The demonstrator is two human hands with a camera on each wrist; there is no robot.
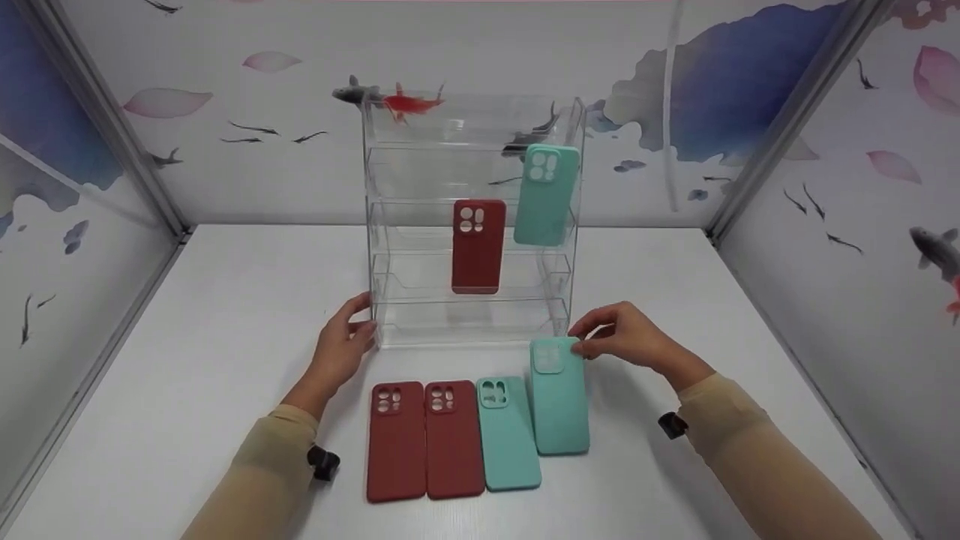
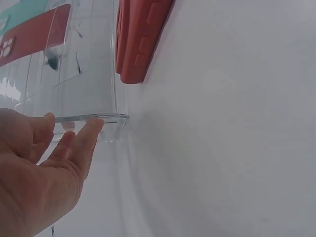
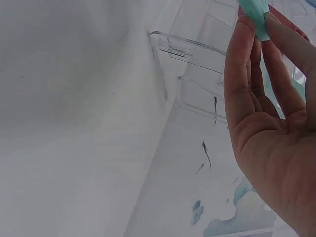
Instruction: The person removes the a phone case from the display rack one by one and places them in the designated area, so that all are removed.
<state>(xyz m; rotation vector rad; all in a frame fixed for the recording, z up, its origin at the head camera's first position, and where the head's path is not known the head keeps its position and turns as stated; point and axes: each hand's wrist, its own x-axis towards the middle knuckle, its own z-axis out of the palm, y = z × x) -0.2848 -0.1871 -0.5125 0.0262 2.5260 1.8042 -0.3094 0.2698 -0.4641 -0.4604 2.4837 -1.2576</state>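
My right hand (image 1: 630, 334) pinches the top right corner of a mint phone case (image 1: 561, 401), thumb against fingers. That case is tilted up over the front of the table; whether its lower end touches the table I cannot tell. At the left side of a clear acrylic display rack (image 1: 472, 334), my left hand (image 1: 341, 345) touches the side panel with its thumb and fingertips. The rack's tiers hold a red phone case (image 1: 478, 255) in the middle and a mint one (image 1: 546, 199) higher at the right. The right wrist view shows only a corner of the pinched mint case (image 3: 256, 17).
Two red phone cases (image 1: 396, 450) and a mint case (image 1: 510, 439) lie side by side on the white table (image 1: 247, 300) before the rack. Printed wall panels (image 1: 465, 45) enclose the back and sides.
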